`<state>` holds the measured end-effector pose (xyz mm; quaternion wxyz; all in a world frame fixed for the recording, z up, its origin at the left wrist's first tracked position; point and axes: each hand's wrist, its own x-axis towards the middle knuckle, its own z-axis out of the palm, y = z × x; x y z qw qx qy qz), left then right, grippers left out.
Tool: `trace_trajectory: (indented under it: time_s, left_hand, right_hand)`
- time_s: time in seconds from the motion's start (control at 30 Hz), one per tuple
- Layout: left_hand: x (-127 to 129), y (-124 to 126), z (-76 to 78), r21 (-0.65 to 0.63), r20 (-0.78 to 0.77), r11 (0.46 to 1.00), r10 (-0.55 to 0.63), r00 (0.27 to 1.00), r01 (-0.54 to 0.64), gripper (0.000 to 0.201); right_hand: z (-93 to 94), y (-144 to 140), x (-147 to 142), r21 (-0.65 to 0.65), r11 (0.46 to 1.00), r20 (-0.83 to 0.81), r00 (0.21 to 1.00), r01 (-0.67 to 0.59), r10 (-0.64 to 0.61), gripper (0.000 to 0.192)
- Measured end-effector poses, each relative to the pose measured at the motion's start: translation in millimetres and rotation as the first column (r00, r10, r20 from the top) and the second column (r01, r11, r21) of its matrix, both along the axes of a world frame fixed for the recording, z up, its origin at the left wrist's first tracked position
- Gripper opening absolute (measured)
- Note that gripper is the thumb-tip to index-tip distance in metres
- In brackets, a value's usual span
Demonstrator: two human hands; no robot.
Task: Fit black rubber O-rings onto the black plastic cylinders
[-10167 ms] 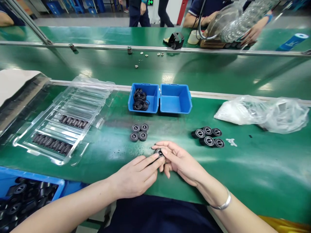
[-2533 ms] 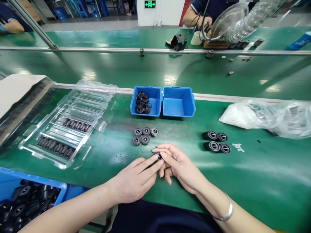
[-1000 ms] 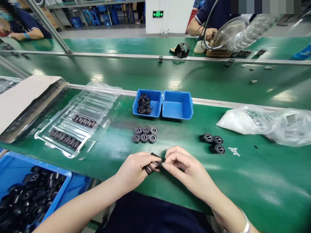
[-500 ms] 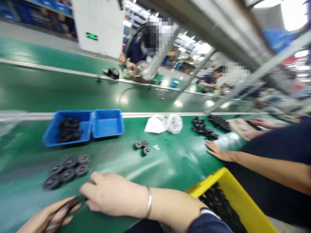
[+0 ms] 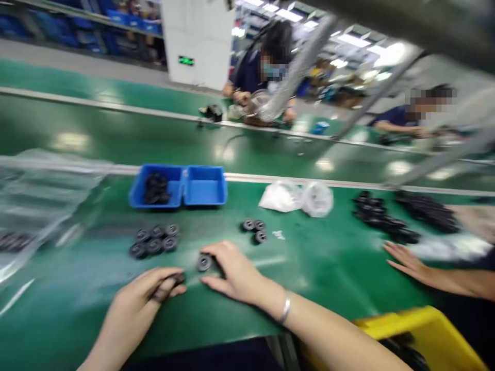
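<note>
My left hand (image 5: 145, 296) is closed around a dark part (image 5: 164, 288) that my fingers mostly cover. To its right, my right hand (image 5: 232, 273) has thumb and forefinger spread around a small black ring-shaped wheel (image 5: 204, 263) lying on the green table. The forefinger is close to the wheel's upper edge; I cannot tell whether they touch. A gap shows between thumb and wheel. Beyond my left hand lies a group of several similar black wheels (image 5: 154, 245). Three smaller ones (image 5: 260, 236) sit farther right, beside some tiny white pieces (image 5: 278, 235).
Two blue bins (image 5: 204, 186) stand at the back rail, the left one holding black parts (image 5: 155, 188). White bags (image 5: 317, 199) lie right of them. Clear plastic (image 5: 46, 190) covers the left side. A yellow crate (image 5: 436, 330) and a co-worker's hand (image 5: 406, 260) are at right.
My right hand has moved away from my left and its fingers have spread. A wheel now lies between them on the table. The view has swung left.
</note>
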<state>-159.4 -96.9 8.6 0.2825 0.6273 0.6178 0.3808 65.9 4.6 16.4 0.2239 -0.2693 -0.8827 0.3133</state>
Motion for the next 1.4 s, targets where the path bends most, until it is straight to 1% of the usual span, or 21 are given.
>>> trace_trajectory:
  time_s: [0.03, 0.1, 0.2, 0.3, 0.43, 0.5, 0.57, 0.63, 0.7, 0.77, 0.83, 0.9, 1.0, 1.07, 1.13, 1.23, 1.3, 1.33, 1.4]
  left_hand:
    - [3.9, -0.2, 6.6, -0.002, 0.037, 1.000, -0.003, 0.999, 0.004, 0.019]
    - [12.2, 5.2, 16.2, -0.024, 0.068, 1.000, 0.000, 0.998, 0.001, 0.019]
    - [23.9, 14.7, 23.8, -0.013, 0.120, 1.000, 0.000, 0.993, 0.002, 0.018]
    - [35.0, 16.8, 27.7, 0.034, 0.133, 0.999, -0.035, 0.990, 0.031, 0.017]
    - [39.9, 15.3, 28.1, 0.096, 0.124, 0.994, -0.069, 0.990, 0.057, 0.018]
    - [37.2, 15.0, 27.3, 0.093, 0.125, 0.994, -0.063, 0.990, 0.051, 0.019]
    - [32.3, 14.6, 26.2, 0.074, 0.129, 0.997, -0.029, 0.991, 0.020, 0.018]
    - [26.7, 13.6, 24.4, 0.052, 0.124, 0.998, 0.027, 0.992, -0.034, 0.017]
    - [21.6, 12.1, 21.6, 0.046, 0.102, 0.996, 0.070, 0.992, -0.075, 0.015]
    - [17.7, 10.2, 17.5, 0.069, 0.062, 0.994, 0.081, 0.995, -0.085, 0.016]
    - [15.3, 8.3, 12.4, 0.116, 0.006, 0.991, 0.064, 0.998, -0.064, 0.018]
    - [14.4, 6.7, 7.1, 0.183, -0.064, 0.983, 0.037, 0.997, -0.025, 0.021]
    - [15.3, 5.6, 1.1, 0.287, -0.177, 0.957, 0.007, 0.984, 0.045, 0.027]
    - [17.1, 5.9, -0.3, 0.345, -0.250, 0.934, -0.008, 0.968, 0.097, 0.029]
    - [19.8, 6.9, 0.6, 0.393, -0.326, 0.904, -0.032, 0.945, 0.166, 0.027]
    - [24.1, 8.9, 3.9, 0.397, -0.463, 0.867, -0.095, 0.881, 0.302, 0.021]
    - [25.9, 10.1, 5.2, 0.372, -0.536, 0.852, -0.127, 0.835, 0.369, 0.020]
    - [26.1, 10.5, 5.1, 0.365, -0.560, 0.846, -0.134, 0.817, 0.389, 0.020]
    - [25.6, 10.8, 3.9, 0.362, -0.592, 0.838, -0.131, 0.795, 0.408, 0.021]
  right_hand:
    - [1.8, -0.2, 1.2, -0.028, 1.000, -0.057, 0.998, 0.011, -0.013, 0.049]
    - [5.2, 1.5, 1.6, -0.113, 0.992, -0.138, 0.988, 0.054, -0.069, 0.039]
    - [13.7, 2.2, -1.3, -0.262, 0.964, -0.161, 0.987, -0.033, -0.010, 0.021]
    - [23.9, -1.4, -3.8, -0.408, 0.909, -0.158, 0.987, -0.091, 0.028, 0.005]
    - [28.7, 0.9, -3.5, -0.590, 0.804, -0.160, 0.987, -0.070, -0.032, 0.016]
    - [27.4, 5.5, -3.3, -0.670, 0.740, -0.169, 0.982, -0.055, -0.081, 0.020]
    - [24.6, 10.4, -4.5, -0.720, 0.693, -0.169, 0.978, -0.038, -0.121, 0.023]
    - [21.2, 14.6, -7.1, -0.739, 0.674, -0.154, 0.977, -0.013, -0.150, 0.025]
    - [18.4, 17.9, -10.3, -0.745, 0.667, -0.130, 0.977, 0.014, -0.166, 0.027]
    - [17.1, 20.5, -13.1, -0.750, 0.661, -0.096, 0.982, 0.036, -0.163, 0.029]
    - [17.2, 22.4, -15.2, -0.749, 0.661, -0.063, 0.987, 0.051, -0.147, 0.030]
    - [18.1, 23.8, -16.4, -0.742, 0.667, -0.038, 0.990, 0.063, -0.135, 0.031]
    - [18.3, 24.7, -17.5, -0.734, 0.675, -0.016, 0.991, 0.081, -0.136, 0.034]
    - [17.1, 24.8, -18.2, -0.732, 0.675, -0.009, 0.989, 0.093, -0.146, 0.035]
    - [14.8, 24.9, -18.7, -0.730, 0.676, -0.013, 0.988, 0.098, -0.156, 0.035]
    - [11.0, 24.8, -18.9, -0.733, 0.673, -0.025, 0.986, 0.094, -0.165, 0.035]
    - [9.1, 24.5, -18.4, -0.749, 0.657, -0.037, 0.985, 0.086, -0.171, 0.034]
    - [8.5, 24.3, -18.1, -0.764, 0.641, -0.045, 0.983, 0.079, -0.175, 0.033]
    - [8.5, 23.7, -17.6, -0.804, 0.591, -0.059, 0.981, 0.064, -0.187, 0.029]
